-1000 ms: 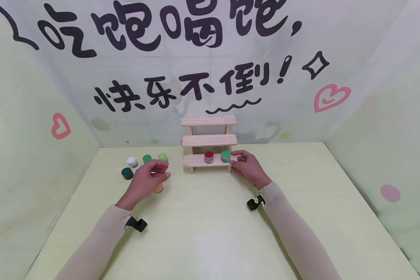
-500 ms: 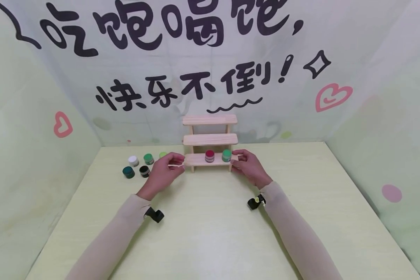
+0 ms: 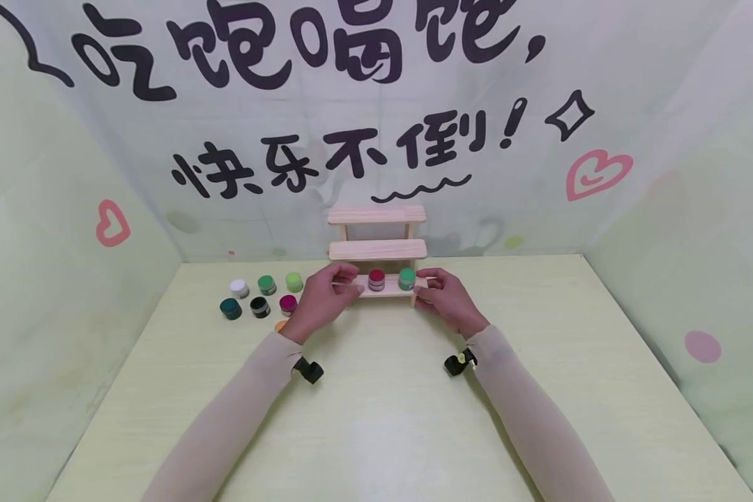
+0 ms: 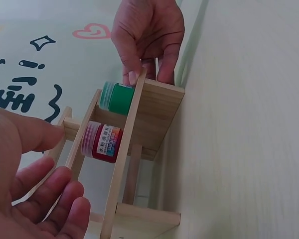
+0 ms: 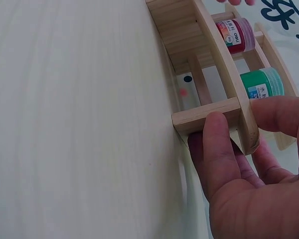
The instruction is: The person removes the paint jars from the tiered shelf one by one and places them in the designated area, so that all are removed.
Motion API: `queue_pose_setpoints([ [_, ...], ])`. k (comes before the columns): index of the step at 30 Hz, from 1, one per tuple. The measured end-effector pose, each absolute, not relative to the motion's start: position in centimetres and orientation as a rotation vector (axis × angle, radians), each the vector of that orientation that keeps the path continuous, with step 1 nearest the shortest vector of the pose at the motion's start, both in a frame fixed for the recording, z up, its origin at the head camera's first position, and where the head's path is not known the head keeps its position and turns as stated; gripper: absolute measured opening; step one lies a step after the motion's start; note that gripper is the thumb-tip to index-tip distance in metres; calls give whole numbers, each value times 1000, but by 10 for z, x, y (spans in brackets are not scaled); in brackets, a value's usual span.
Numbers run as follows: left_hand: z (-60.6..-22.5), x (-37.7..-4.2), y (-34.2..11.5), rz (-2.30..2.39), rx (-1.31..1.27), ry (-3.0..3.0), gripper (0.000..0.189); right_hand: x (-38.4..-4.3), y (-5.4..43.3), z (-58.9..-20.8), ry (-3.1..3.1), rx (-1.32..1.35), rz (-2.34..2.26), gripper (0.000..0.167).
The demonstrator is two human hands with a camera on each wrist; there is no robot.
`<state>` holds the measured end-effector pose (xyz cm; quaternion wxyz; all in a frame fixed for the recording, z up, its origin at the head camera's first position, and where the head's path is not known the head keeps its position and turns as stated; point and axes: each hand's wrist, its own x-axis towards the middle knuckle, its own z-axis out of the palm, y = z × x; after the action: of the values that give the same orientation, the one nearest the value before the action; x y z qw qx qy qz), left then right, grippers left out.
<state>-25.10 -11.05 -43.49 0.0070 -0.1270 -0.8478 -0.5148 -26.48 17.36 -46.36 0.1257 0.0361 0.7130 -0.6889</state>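
Note:
A three-step wooden display stand (image 3: 377, 249) stands on the table near the back wall. On its lowest step are a red paint jar (image 3: 376, 280) and a green paint jar (image 3: 406, 279), side by side. My left hand (image 3: 323, 300) is at the left end of that step, fingers loosely bent; the left wrist view shows nothing in it and a gap to the red jar (image 4: 103, 142). With thumb above and fingers below, my right hand (image 3: 450, 300) grips the step's right end, beside the green jar (image 5: 261, 83). Its fingers partly cover the stand's leg (image 5: 204, 115).
Left of the stand, several paint jars stand on the table, among them a white jar (image 3: 239, 288), a teal jar (image 3: 230, 309), a black jar (image 3: 260, 307) and a magenta jar (image 3: 288, 305). An orange jar (image 3: 280, 325) is partly hidden by my left wrist.
My left hand has moved right, from above the loose jars to the stand's left end, uncovering the black and magenta jars. My right hand and the two jars on the step have stayed put.

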Motion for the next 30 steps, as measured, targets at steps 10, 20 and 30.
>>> queue_pose_setpoints([
  [10, -444, -262, -87, -1472, -463, -2654, 44, -264, 173, -464, 2096, 102, -1992, 45],
  [20, -451, -269, -75, -1278, -530, -2694, 48, -264, 174, -462, 2094, 93, -1988, 44],
  [30, -448, -267, -71, -1271, -493, -2717, 42, -264, 173, -461, 2097, 105, -1990, 44],
])
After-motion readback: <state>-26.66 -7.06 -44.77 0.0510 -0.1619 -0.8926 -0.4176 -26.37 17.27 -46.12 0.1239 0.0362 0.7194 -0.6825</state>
